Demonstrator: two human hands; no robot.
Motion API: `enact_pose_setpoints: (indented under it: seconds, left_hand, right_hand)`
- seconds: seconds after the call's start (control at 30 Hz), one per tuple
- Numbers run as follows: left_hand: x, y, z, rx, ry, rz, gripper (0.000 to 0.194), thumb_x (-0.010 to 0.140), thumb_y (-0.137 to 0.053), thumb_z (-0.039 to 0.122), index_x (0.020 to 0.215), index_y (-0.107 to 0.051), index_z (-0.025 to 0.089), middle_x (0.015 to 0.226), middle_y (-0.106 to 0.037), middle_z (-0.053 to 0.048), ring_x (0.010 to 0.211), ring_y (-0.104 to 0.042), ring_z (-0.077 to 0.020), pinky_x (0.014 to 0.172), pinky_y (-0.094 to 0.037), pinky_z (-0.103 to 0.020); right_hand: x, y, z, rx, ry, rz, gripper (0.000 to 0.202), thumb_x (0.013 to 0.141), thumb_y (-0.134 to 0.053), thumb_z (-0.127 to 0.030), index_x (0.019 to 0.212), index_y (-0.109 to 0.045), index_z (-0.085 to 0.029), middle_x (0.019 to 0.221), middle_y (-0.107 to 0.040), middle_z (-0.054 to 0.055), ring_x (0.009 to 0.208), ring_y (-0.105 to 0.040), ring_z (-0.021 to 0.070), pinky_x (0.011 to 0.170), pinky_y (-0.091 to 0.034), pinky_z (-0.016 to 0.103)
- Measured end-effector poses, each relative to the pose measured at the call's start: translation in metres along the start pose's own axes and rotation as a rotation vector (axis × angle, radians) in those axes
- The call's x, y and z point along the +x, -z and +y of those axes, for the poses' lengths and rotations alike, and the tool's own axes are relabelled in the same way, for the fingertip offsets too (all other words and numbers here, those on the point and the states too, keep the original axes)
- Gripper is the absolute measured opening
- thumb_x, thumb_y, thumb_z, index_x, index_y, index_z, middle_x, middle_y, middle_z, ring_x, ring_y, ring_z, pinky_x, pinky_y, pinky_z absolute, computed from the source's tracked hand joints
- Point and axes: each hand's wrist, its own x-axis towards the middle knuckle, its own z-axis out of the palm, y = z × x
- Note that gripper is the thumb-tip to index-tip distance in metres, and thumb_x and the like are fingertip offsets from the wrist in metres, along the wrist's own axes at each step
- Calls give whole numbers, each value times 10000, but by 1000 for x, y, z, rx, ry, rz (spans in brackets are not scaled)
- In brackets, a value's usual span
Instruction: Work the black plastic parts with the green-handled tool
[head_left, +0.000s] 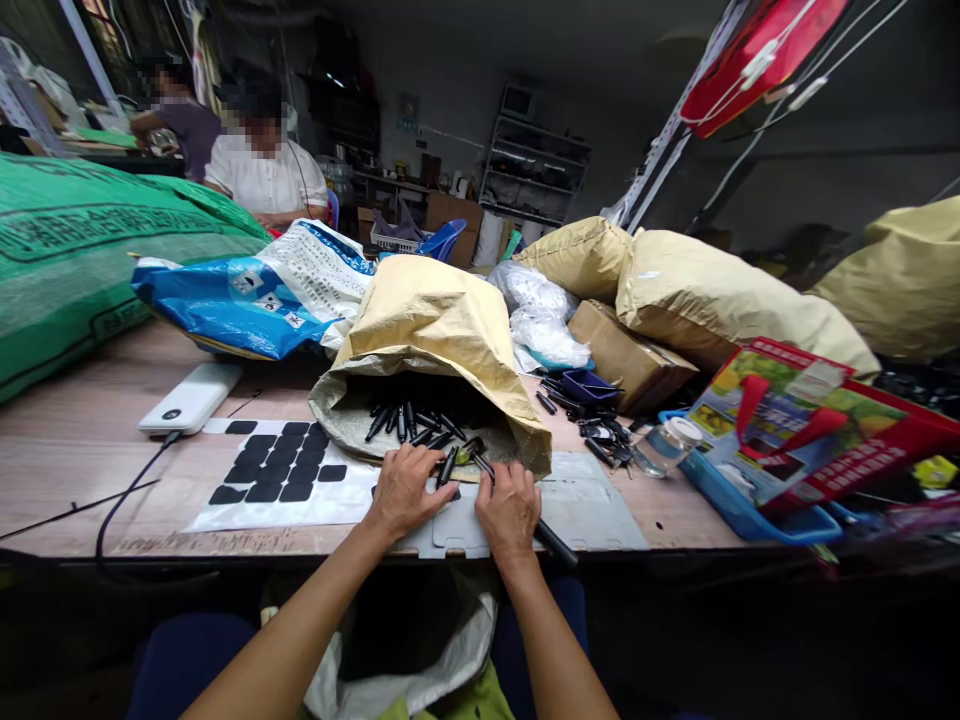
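Note:
My left hand (405, 488) rests at the mouth of a tan paper-like sack (431, 300), its thumb and fingers closed on a small black tube-shaped piece (448, 467). Close beside it, my right hand (511, 510) is wrapped round a black rod-handled tool (555, 545). The handle sticks out below the palm; a thin dark end points toward the sack, near a small olive-coloured bit (470, 450). What that bit is, I cannot tell. Inside the sack's opening lie several loose black tube pieces (409, 420). Under both hands is a grey flat board (592, 505).
A white sheet with black squares (277, 465) and a white power bank (191, 398) lie left. Rightward are loose black parts (604, 435), a glass jar (667, 445) and a blue tray (780, 525). An open white bag (405, 690) hangs below the table edge. Two people sit behind.

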Motion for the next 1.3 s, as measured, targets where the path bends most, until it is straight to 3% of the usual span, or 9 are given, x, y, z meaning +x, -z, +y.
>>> enact_pose_setpoints:
  seconds: [0.23,0.37,0.47,0.6,0.8,1.17,1.3]
  left_hand:
    - [0,10,-4,-122,4,-40,231,863,-652,376,1025,-746,241,945,-717,-60,999,-574,-258,916,-373,-400]
    - [-2,14,-4,-159,-76,-95,223,783,-710,356,980,-773,273,927,-730,-42,997,-556,-266,930,-343,-429]
    - [-1,12,-5,-177,-88,-87,247,756,-728,347,990,-766,277,919,-731,-26,974,-547,-255,921,-332,-430]
    - [-1,9,-8,-215,-56,-82,210,746,-742,359,929,-746,254,892,-735,-16,959,-550,-247,911,-330,-419]
    - [1,7,-11,-271,-1,-115,218,736,-757,359,939,-757,282,875,-728,-3,966,-546,-243,902,-335,-400]
    - [1,9,-10,-289,31,-128,211,735,-768,357,927,-766,270,870,-723,-1,964,-545,-237,900,-339,-388]
    - [1,9,-11,-244,-31,-115,185,778,-747,395,925,-789,290,913,-742,-5,971,-541,-241,885,-326,-395]
  right_hand:
    - [10,10,7,78,-60,-104,157,945,-571,-240,1005,-711,-204,989,-655,72,933,-540,216,786,-360,310]
    - [9,26,18,273,-81,-48,225,976,-473,-252,1004,-686,-184,979,-639,74,912,-569,201,808,-414,301]
    - [2,38,21,488,-28,-24,271,990,-428,-278,1046,-674,-179,971,-653,75,904,-603,195,832,-458,304]
    - [-13,49,15,635,68,-47,324,992,-430,-263,1210,-658,-190,1117,-681,99,1030,-632,205,909,-492,319]
    - [-24,51,5,593,148,-109,362,998,-438,-229,1268,-678,-246,1051,-695,77,996,-658,199,908,-518,308]
    - [-31,56,-4,500,162,-119,381,1016,-420,-213,1302,-668,-259,954,-649,61,926,-645,180,869,-494,274]
    - [-31,57,-3,518,146,-47,369,1026,-420,-234,1302,-665,-243,948,-651,62,916,-639,181,874,-492,283]
